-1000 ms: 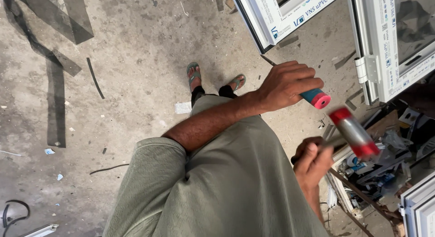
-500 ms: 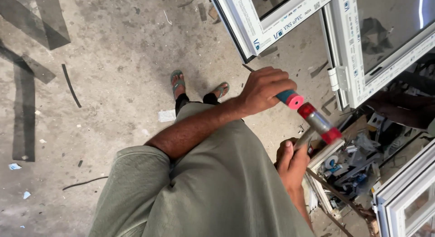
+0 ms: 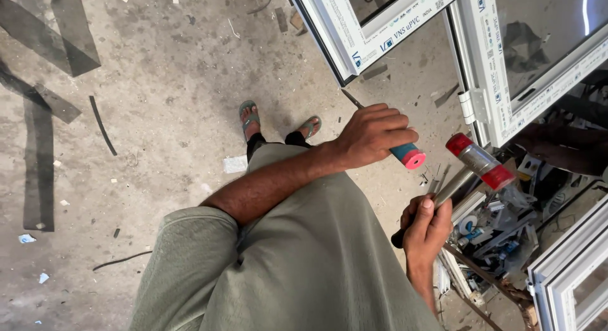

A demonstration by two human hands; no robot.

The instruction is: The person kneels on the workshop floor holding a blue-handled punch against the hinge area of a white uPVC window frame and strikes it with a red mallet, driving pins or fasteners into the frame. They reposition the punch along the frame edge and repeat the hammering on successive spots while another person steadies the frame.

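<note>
A blue handle with a pink-red end (image 3: 406,155) is gripped in the left hand (image 3: 373,136), near the centre. At about three o'clock, a mallet (image 3: 479,161) with red faces and a silvery metal body is held in the right hand (image 3: 425,226), its shaft grey with a black grip end. A plain sage-green shirt (image 3: 297,261) is seen at six o'clock. Teal-strapped sandals (image 3: 249,115) are shown at twelve o'clock on the mottled grey concrete floor (image 3: 164,84), which is crossed by dark strips at nine to eleven o'clock. White window frames (image 3: 380,27) with dark glass are seen at one to two o'clock.
</note>
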